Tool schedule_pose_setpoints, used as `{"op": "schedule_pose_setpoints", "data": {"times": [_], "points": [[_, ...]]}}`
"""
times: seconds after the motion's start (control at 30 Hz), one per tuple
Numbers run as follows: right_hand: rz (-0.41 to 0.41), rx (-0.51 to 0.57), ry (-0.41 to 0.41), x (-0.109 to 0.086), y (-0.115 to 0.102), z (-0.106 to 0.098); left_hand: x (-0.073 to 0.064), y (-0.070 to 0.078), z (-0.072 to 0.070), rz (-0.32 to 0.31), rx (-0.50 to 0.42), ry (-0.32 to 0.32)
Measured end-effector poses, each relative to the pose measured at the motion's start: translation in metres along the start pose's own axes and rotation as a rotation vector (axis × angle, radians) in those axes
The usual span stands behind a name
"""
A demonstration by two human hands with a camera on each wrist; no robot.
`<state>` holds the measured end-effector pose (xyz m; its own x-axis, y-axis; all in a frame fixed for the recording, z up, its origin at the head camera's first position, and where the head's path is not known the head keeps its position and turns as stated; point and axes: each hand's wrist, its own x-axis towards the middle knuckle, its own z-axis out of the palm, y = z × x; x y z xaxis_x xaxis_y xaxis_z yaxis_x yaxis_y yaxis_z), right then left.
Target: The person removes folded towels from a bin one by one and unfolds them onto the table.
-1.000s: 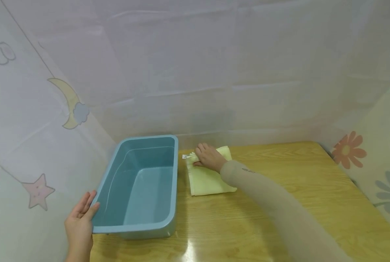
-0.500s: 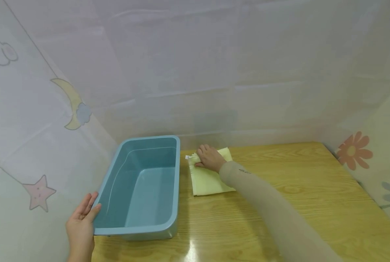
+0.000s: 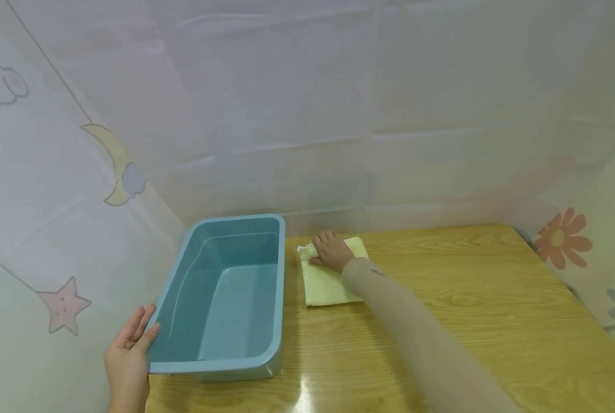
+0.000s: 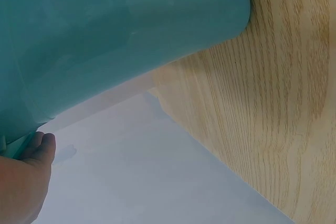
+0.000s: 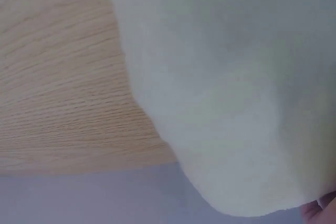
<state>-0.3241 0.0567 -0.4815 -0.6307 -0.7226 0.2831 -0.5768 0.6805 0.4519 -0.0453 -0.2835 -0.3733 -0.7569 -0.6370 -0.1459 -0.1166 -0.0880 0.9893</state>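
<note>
A large blue plastic basin [image 3: 279, 287] stands at the left of the wooden table. My left hand [image 3: 128, 358] grips its near left corner, thumb over the rim and fingers outside. In the left wrist view the basin's side [image 4: 126, 35] fills the top, with part of the left hand [image 4: 26, 182] at lower left. Right of the basin lies a folded pale yellow towel [image 3: 330, 287] with a small white tag. My right hand [image 3: 332, 250] holds its far edge, fingers curled over it. Up close, the towel [image 5: 220, 103] hides most of that hand; only fingertips [image 5: 315, 213] show.
The wooden table [image 3: 467, 304] extends to the right of the towel. A pale printed cloth wall [image 3: 328, 115] rises right behind the basin and towel. Further cloth sides stand left and right, with a moon [image 3: 113, 163], a star [image 3: 65, 306] and flowers [image 3: 563, 238].
The towel's far edge and my right hand have come slightly nearer, and the right forearm has shifted a little left. My left hand keeps its grip on the basin. The head view has turned slightly.
</note>
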Motion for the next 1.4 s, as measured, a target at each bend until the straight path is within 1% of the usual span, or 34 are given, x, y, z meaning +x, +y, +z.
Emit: {"op": "schedule_pose_setpoints", "data": {"times": [0.1,0.23,0.33,0.4,0.53,0.6,0.67,0.77,0.9,1.03,1.13,1.2,1.27,1.33,1.4], "points": [[0.014,-0.013,-0.039,0.000,-0.002,0.003,-0.001,0.000,0.001,-0.005,0.003,0.010],[0.031,-0.013,-0.097,0.000,-0.005,0.005,-0.001,-0.001,0.001,0.010,-0.002,0.013],[0.061,0.013,-0.137,0.001,-0.008,0.007,-0.002,-0.002,0.000,0.015,0.002,0.015],[0.099,0.058,-0.174,0.001,-0.012,0.010,-0.002,-0.002,0.000,0.012,0.007,0.020],[0.198,0.182,-0.262,0.002,-0.018,0.014,-0.003,-0.001,-0.001,0.010,0.006,0.017],[0.247,0.228,-0.291,0.002,-0.021,0.013,-0.003,-0.001,-0.002,0.013,0.004,0.014],[0.283,0.251,-0.296,0.001,-0.023,0.011,-0.002,-0.001,-0.002,0.019,-0.003,0.008],[0.312,0.277,-0.266,-0.003,-0.024,0.007,-0.002,-0.002,-0.002,0.028,-0.025,-0.002],[0.285,0.305,-0.224,-0.015,-0.025,0.002,-0.002,-0.001,0.000,0.033,-0.025,-0.009],[0.260,0.334,-0.229,-0.035,-0.021,-0.007,-0.003,-0.002,0.002,0.044,0.053,-0.032],[0.265,0.379,-0.255,-0.048,-0.018,-0.018,-0.003,-0.001,0.002,0.059,0.150,-0.049],[0.269,0.424,-0.265,-0.056,-0.016,-0.026,-0.003,0.000,0.001,0.082,0.238,-0.056],[0.268,0.471,-0.273,-0.062,-0.015,-0.033,-0.003,0.002,-0.001,0.118,0.345,-0.058],[0.265,0.519,-0.261,-0.068,-0.014,-0.041,-0.004,0.006,-0.002,0.178,0.452,-0.052],[0.258,0.543,-0.253,-0.074,-0.013,-0.047,-0.004,0.009,-0.002,0.244,0.535,-0.039]]}}
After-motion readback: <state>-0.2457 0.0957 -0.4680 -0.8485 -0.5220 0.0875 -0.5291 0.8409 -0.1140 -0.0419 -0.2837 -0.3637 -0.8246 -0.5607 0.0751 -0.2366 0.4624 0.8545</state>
